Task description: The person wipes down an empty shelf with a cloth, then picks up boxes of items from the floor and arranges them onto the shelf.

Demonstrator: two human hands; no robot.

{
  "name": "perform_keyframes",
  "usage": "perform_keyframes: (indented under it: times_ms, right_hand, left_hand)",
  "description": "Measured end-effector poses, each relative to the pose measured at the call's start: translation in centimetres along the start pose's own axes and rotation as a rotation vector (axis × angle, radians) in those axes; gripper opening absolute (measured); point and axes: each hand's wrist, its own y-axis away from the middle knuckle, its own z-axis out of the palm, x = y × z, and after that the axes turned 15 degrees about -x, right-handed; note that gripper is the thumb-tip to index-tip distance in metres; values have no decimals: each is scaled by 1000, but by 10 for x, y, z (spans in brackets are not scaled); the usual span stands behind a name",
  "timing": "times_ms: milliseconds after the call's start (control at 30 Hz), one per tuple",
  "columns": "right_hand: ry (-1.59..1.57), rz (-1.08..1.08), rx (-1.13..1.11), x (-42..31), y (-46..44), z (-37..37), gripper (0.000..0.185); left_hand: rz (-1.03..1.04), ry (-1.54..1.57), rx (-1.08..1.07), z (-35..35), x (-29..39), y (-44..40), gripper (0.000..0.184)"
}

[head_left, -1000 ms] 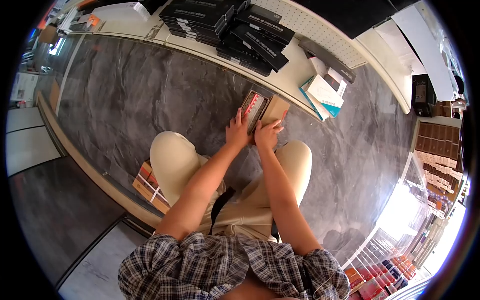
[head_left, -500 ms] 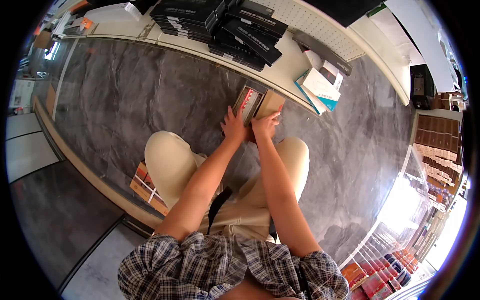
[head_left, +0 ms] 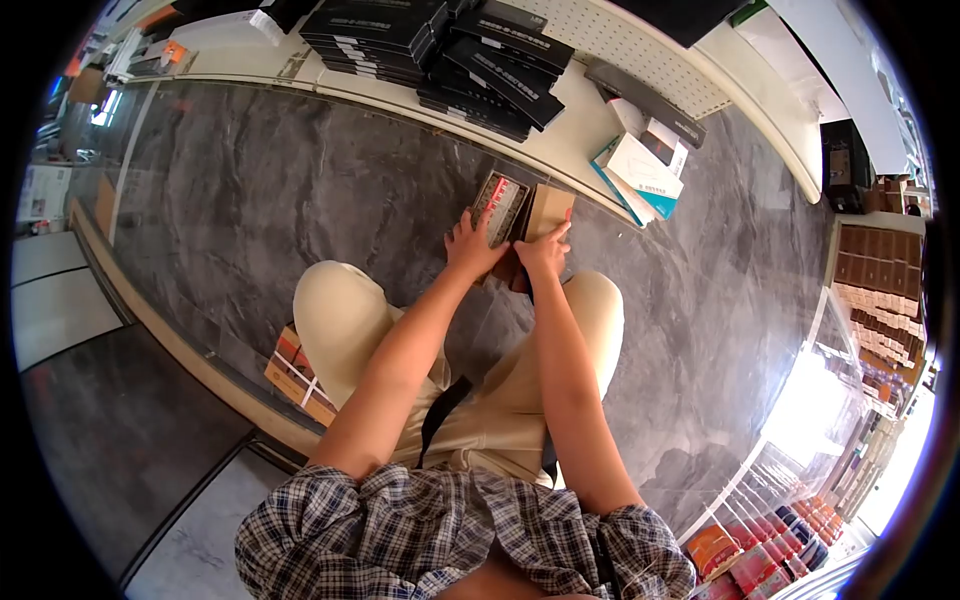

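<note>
Low over the floor in front of my knees, my left hand (head_left: 474,246) grips the near end of a narrow carton (head_left: 503,196) whose grey, patterned upper face carries a red strip. Its fingers lie along the carton's left side and top, with the thumb toward the right. Close by on the right, my right hand (head_left: 544,250) is closed around a plain brown cardboard piece (head_left: 551,208), fingers across its upper face. A dark gap runs between carton and cardboard. Whether the two are joined at the near end is hidden by my hands.
Ahead runs a low cream shelf (head_left: 385,98) with stacked flat black boxes (head_left: 500,75). A white and teal box (head_left: 640,177) leans over its edge. An orange-brown box (head_left: 300,378) sits beside my left knee. A glass-sided case (head_left: 800,420) stands at the right.
The brown cardboard piece and my right hand have shifted slightly right, and the gap beside the patterned carton has widened. My left hand keeps its place on the carton.
</note>
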Motion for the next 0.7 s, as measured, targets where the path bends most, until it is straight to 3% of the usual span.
perform_keyframes:
  times_ms: [167, 333, 700]
  right_hand:
    - [5, -56, 1, 7, -7, 6, 115]
    - [205, -59, 128, 6, -6, 20, 115]
    - [176, -43, 130, 6, 0, 19, 110]
  left_hand:
    - [-54, -121, 20, 7, 13, 8, 90]
    - [-120, -114, 94, 7, 21, 4, 87]
    - [-73, 117, 117, -17, 17, 15, 74]
